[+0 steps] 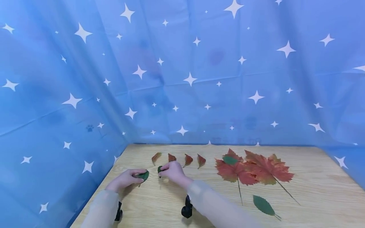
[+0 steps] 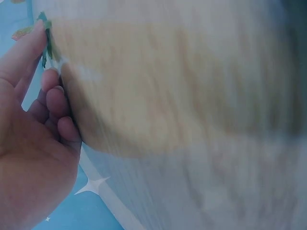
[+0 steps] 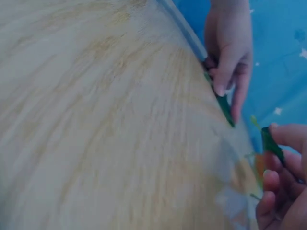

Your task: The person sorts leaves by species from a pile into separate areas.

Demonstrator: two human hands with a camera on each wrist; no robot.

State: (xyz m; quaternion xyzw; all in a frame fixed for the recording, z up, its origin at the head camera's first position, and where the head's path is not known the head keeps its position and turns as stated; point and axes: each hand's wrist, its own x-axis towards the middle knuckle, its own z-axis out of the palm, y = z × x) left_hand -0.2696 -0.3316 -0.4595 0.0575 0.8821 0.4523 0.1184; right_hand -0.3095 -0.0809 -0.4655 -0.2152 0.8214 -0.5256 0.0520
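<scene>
At the left of the wooden table, my left hand [image 1: 125, 180] has thumb and index finger at the edges of a green leaf [image 1: 145, 175], which lies close over the tabletop with its stem toward me. A short way to the right, my right hand [image 1: 174, 172] pinches a second green leaf [image 1: 159, 170] between thumb and fingertips. The right wrist view shows this leaf [image 3: 270, 142] tilted up, partly covered by the fingers. Just behind the hands stand several small reddish-brown leaves in a row, among them one [image 1: 156, 157] at the left end and one [image 1: 201, 161] at the right.
Two large red maple leaves, one on the left [image 1: 225, 169] and one on the right [image 1: 268, 167], overlap right of the row. A green leaf [image 1: 229, 160] lies on the left one. Another green leaf [image 1: 263, 205] lies nearer me. A starry blue curtain [image 1: 176, 63] borders the table [image 1: 322, 190].
</scene>
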